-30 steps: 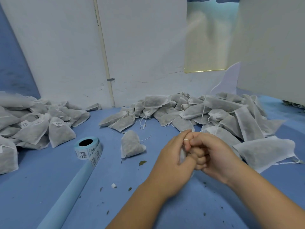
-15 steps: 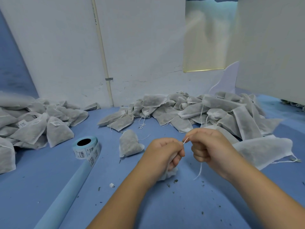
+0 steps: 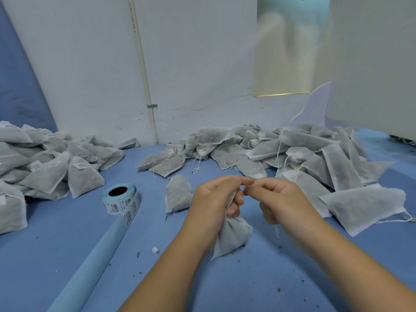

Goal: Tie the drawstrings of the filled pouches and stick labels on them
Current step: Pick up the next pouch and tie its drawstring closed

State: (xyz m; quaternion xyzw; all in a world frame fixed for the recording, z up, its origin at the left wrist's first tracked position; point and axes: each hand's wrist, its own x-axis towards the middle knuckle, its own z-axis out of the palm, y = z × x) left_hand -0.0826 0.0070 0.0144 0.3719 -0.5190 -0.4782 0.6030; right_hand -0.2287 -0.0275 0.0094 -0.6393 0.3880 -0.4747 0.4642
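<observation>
Left hand point(image 3: 213, 206): grips gathered neck of small white filled fabric pouch point(image 3: 231, 238), base resting on blue table point(image 3: 247, 287) for steadiness. Right hand point(image 3: 280, 199): fingers curled, pinches thin white drawstring point(image 3: 277, 231), likely cinching knot.

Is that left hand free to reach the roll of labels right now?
Probably not yet: the left hand grips the neck of the pouch. Otherwise the way looks open; only one low loose pouch lies between it and the label roll.

Filled white pouch point(image 3: 233, 235) upright, neck bunched; label roll point(image 3: 120, 199) to its left
</observation>
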